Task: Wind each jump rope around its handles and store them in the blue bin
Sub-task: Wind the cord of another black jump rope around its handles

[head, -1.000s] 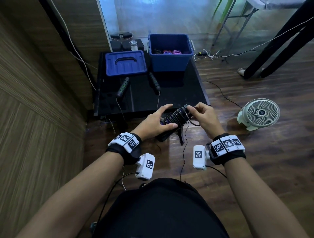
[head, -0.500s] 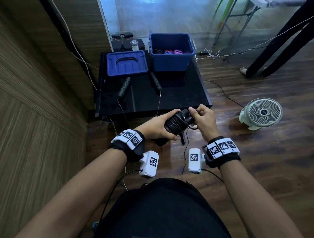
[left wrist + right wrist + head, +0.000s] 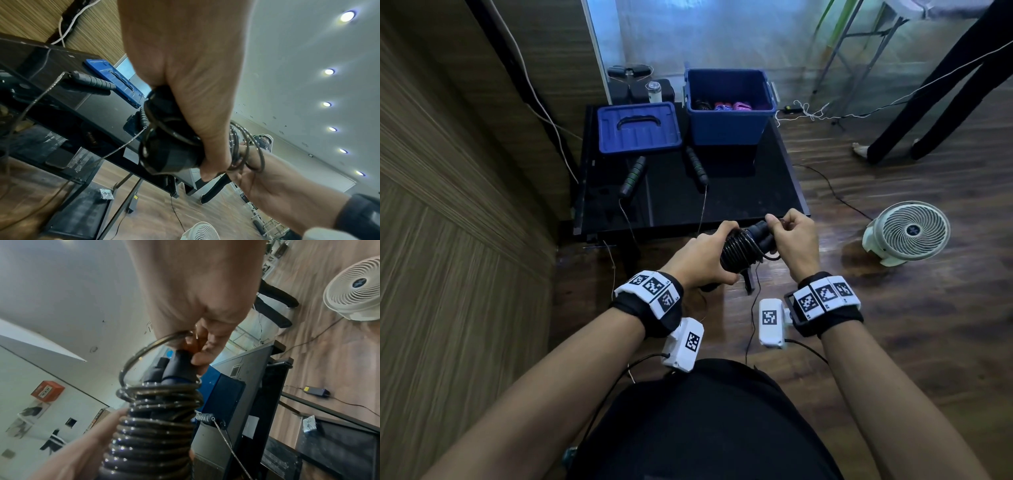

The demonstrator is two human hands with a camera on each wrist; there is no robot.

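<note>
A black jump rope [image 3: 739,247] is coiled tightly round its two handles, held in front of the black table's near edge. My left hand [image 3: 703,253] grips the wound bundle [image 3: 164,146] from the left. My right hand [image 3: 792,236] pinches the last loop of cord [image 3: 144,352] at the handle tips [image 3: 174,368]. A second rope lies unwound on the table, its two ribbed handles [image 3: 632,174] [image 3: 697,168] apart and its thin cord hanging over the edge. The blue bin [image 3: 727,113] stands open at the table's back right with several wound ropes inside.
The bin's blue lid [image 3: 638,128] lies flat left of the bin on the black table [image 3: 756,192]. A white floor fan [image 3: 907,233] stands right of the table. A person's legs [image 3: 914,113] are at the far right. A wooden wall runs along the left.
Both hands have drawn closer together on the bundle and risen slightly toward the table edge. The right hand has brought the loose cord up to the handle tips.
</note>
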